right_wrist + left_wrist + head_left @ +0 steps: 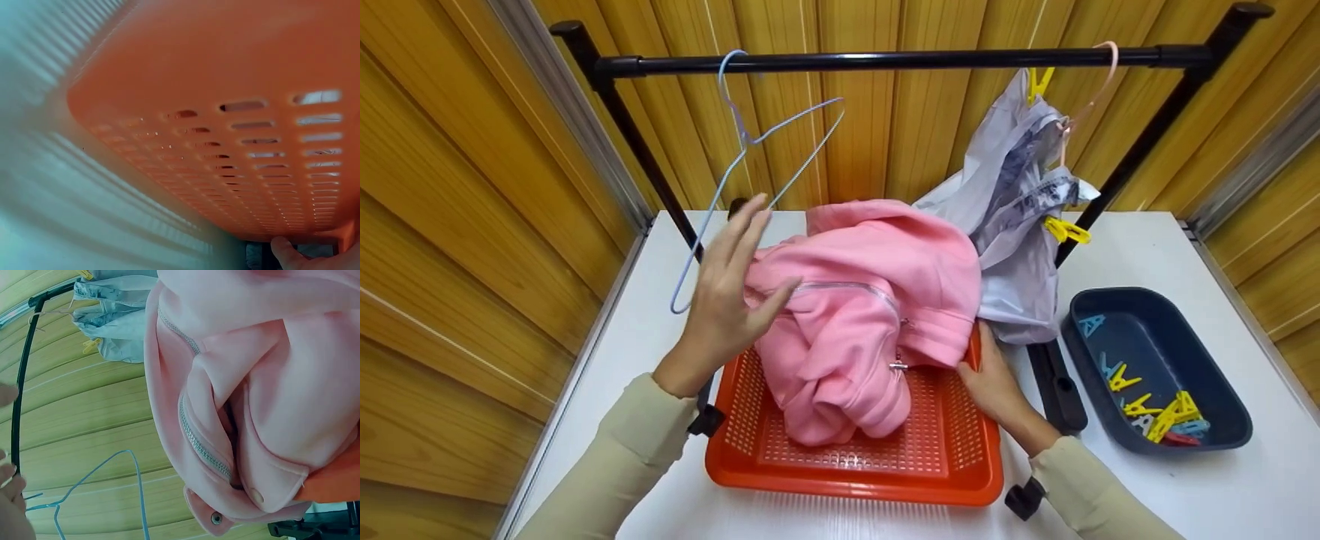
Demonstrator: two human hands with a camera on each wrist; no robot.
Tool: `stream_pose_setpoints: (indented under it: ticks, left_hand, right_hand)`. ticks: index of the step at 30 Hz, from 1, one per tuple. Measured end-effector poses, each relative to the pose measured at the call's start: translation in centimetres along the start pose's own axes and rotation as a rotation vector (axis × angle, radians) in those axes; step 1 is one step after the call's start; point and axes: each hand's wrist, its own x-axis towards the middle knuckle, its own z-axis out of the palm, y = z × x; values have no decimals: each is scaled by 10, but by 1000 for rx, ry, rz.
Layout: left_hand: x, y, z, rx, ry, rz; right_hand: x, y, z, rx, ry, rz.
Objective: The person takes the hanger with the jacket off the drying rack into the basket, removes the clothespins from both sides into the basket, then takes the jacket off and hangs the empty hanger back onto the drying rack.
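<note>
A pink zip jacket [847,322] lies bundled in an orange-red plastic basket [847,484]; its zip and a snap button show in the left wrist view. My left hand [727,292] is raised at the jacket's left side, fingers extended and thumb spread, holding nothing. Behind that hand, a light blue wire hanger [745,139] hangs from the black rail [915,61]. On the right, my right hand [997,382] grips the basket's side rim, its thumb over the edge. The right wrist view shows the basket's slotted outer wall [214,67] and one finger [284,250] low down.
A pale grey garment [1012,195] hangs at right from a pink hanger [1110,75], with yellow clothespins [1066,229] on it. A dark blue tub [1155,315] at right holds several clothespins. Wooden panels enclose the white table [607,360]. The rack's black foot [1057,386] lies beside the basket.
</note>
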Motion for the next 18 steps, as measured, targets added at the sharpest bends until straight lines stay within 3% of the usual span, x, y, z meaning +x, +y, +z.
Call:
stream_pose_setpoints:
  ticks: [8,18]
  left_hand:
    - [0,-5,29,68,-242,-57]
    - [11,-14,63,145,-537,-165]
  right_hand:
    - [0,1,2,43,3,17]
    - [0,2,3,122,-21,20]
